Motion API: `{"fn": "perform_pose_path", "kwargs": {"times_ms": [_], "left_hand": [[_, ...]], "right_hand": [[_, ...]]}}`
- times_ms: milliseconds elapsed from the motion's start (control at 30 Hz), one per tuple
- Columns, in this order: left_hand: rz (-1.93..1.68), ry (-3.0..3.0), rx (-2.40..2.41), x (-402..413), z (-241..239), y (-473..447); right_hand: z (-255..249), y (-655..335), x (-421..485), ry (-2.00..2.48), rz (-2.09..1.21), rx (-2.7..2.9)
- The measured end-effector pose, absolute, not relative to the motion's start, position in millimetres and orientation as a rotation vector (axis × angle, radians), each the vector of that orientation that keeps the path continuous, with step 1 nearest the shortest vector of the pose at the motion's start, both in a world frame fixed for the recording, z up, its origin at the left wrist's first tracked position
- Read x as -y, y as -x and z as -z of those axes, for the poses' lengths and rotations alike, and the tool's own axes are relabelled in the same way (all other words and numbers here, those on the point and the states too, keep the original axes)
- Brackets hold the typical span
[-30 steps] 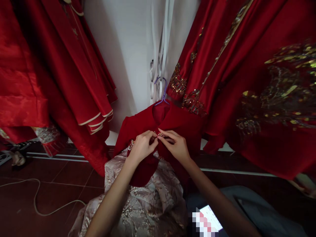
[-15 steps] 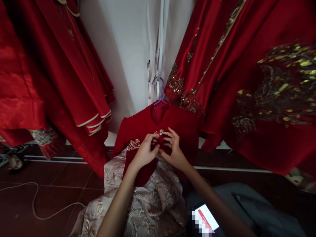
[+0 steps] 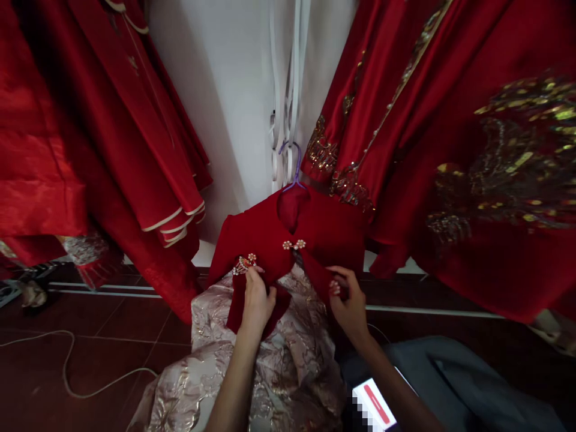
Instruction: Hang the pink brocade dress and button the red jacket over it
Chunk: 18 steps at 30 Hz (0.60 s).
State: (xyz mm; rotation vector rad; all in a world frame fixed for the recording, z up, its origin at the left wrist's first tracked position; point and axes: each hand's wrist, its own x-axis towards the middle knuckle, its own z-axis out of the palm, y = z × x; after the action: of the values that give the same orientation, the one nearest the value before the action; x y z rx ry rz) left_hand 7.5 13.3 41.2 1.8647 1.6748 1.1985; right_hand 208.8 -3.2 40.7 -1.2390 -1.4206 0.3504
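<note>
A dark red jacket [image 3: 258, 228] hangs on a purple hanger [image 3: 296, 171], over a pale, shiny brocade skirt [image 3: 292, 336]. Two pearl flower buttons [image 3: 294, 245] sit side by side below its neckline. Under them the front edges spread apart. My left hand [image 3: 258, 303] is closed on the left front panel, just below a jewelled brooch [image 3: 244, 264]. On the other side, my right hand [image 3: 350, 300] pinches the edge of the right front panel beside another pearl button [image 3: 334, 288]. The fingertips of my left hand are partly hidden.
Red garments hang at left [image 3: 135, 150] and sequinned red ones at right [image 3: 405, 150]. White straps [image 3: 292, 78] hang down the wall. A lit phone [image 3: 375, 403] lies near grey fabric [image 3: 450, 372] at lower right. A cable [image 3: 67, 360] crosses the tiled floor.
My hands have moved apart and down from the pearl buttons near the neckline, left hand to the left panel, right hand to the right panel. The front now gapes below the buttons.
</note>
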Motion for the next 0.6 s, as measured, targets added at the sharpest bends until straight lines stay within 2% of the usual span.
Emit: {"fn": "perform_pose_path", "kwargs": {"times_ms": [133,233,400,500,600], "left_hand": [[-1.167,-1.823,-1.596,-11.5,-56.5,-8.9],[-1.192,-1.743,-1.334,-7.5,-64.4,-14.7],[-1.141,-1.717,-1.015,-25.7,-44.0,-31.3],[-1.287,-1.763,-1.025,-40.4,-22.9,-40.1],[-1.485,-1.795,-1.083,-42.5,-10.7,-40.6]], "right_hand": [[-72.4,-199.3,9.0,1.263,-0.329,1.416],[-92.3,-190.9,16.0,1.199,-0.300,1.352],[-118.4,-166.8,22.8,1.056,-0.424,1.391],[-116.3,-147.1,12.0,0.992,-0.565,1.514],[-96.8,-128.7,-14.2,0.987,-0.502,1.653]]}}
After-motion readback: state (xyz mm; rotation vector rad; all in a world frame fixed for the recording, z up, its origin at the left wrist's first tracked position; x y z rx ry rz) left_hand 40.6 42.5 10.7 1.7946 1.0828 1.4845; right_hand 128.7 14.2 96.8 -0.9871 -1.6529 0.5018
